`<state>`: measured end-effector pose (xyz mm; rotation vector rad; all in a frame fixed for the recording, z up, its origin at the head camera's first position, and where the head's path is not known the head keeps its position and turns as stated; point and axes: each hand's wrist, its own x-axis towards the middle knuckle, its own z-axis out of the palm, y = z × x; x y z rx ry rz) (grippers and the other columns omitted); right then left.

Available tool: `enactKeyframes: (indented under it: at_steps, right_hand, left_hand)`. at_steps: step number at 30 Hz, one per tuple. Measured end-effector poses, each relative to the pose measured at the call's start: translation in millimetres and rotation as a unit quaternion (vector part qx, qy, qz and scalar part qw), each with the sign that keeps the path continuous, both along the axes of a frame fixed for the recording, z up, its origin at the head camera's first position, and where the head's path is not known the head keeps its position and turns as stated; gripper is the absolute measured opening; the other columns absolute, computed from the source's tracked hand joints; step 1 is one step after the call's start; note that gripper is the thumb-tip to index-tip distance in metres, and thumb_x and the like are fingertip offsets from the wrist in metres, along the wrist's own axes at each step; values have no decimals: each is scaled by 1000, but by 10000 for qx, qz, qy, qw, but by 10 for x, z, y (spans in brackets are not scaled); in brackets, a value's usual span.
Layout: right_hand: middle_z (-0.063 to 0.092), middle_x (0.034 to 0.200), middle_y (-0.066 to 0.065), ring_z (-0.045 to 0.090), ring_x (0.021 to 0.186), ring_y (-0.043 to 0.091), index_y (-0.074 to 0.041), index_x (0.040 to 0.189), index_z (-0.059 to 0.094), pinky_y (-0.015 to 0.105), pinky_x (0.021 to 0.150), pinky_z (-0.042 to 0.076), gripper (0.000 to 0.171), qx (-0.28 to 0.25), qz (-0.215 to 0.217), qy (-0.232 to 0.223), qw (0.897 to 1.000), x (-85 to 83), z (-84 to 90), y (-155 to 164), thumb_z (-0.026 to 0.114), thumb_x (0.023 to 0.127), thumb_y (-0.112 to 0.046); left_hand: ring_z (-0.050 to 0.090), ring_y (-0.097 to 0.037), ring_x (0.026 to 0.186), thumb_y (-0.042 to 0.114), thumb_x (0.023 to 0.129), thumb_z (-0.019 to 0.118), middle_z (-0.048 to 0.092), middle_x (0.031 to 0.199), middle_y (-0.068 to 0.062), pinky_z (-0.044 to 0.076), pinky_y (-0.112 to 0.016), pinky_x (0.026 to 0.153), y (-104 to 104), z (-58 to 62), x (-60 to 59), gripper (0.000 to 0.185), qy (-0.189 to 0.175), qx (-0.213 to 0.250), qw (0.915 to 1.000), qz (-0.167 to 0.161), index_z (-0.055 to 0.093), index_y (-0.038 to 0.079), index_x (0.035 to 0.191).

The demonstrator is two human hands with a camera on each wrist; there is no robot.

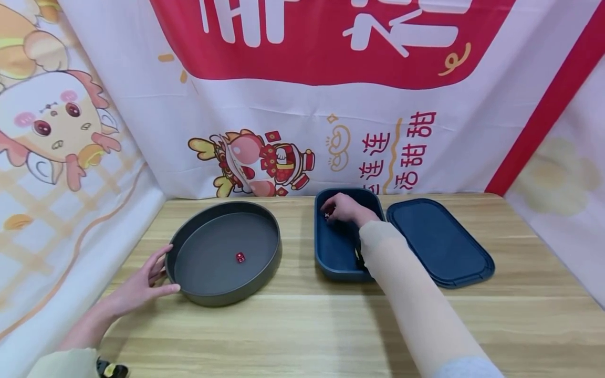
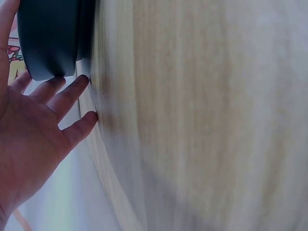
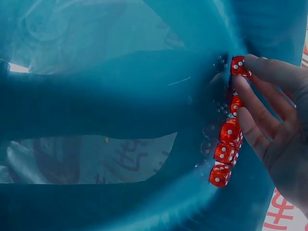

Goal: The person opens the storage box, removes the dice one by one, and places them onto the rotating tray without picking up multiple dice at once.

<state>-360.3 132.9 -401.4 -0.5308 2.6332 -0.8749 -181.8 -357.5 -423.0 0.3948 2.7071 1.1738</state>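
Note:
My left hand [image 1: 137,289] rests with spread fingers against the left wall of a round dark grey pan [image 1: 222,299]. Those fingertips touch the pan's outer side in the left wrist view, some close to the tabletop. Inside the pan lies one red die [image 1: 240,257] with white pips. Over at the right, my right hand [image 1: 347,209] reaches into a deep blue rectangular container [image 1: 326,265]. Its thumb and a finger pinch a red die [image 3: 239,66] in the right wrist view. Several more red dice [image 3: 224,154] sit in a row beside the fingers, partly covered by them.
A flat blue lid [image 1: 439,239] lies right of the container, close by its side. The wooden table [image 1: 283,336] ends at a printed cloth backdrop [image 1: 264,105] behind the pan and container. Another cloth [image 1: 61,210] hangs along the left side.

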Motion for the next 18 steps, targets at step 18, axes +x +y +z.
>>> enactKeyframes:
  at_steps: [18]
  right_hand:
    - [68,98,8,60,93,22,-6,108,73,37,88,50,24,60,-124,-136,9998,2,-16,-5,67,88,5]
  left_hand:
    - [34,-61,123,15,88,73,14,144,-47,36,-63,97,-23,17,-16,98,-5,-10,10000,-32,2,6,155]
